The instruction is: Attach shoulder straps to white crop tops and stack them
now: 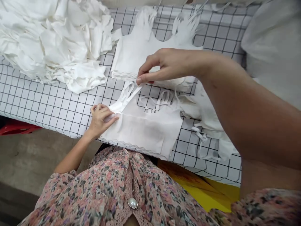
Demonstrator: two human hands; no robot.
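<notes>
A white garment (145, 130) with thin straps lies flat at the table's near edge, on what looks like a stack of the same. My left hand (100, 119), with a ring on one finger, pinches the garment's upper left part between thumb and fingers. Above it, my right hand (152, 69) holds the end of a white strap (133, 94) pulled up and to the right from the garment. Both hands are closed. More looped straps (164, 98) rest at the garment's upper right.
Beyond my right hand lies a stack of white garments (134, 50). A big heap of white cloth (68, 37) fills the back left of the checked table (70, 110). Further white pieces (209, 110) lie under my right arm, and pale fabric (272, 47) sits at the far right.
</notes>
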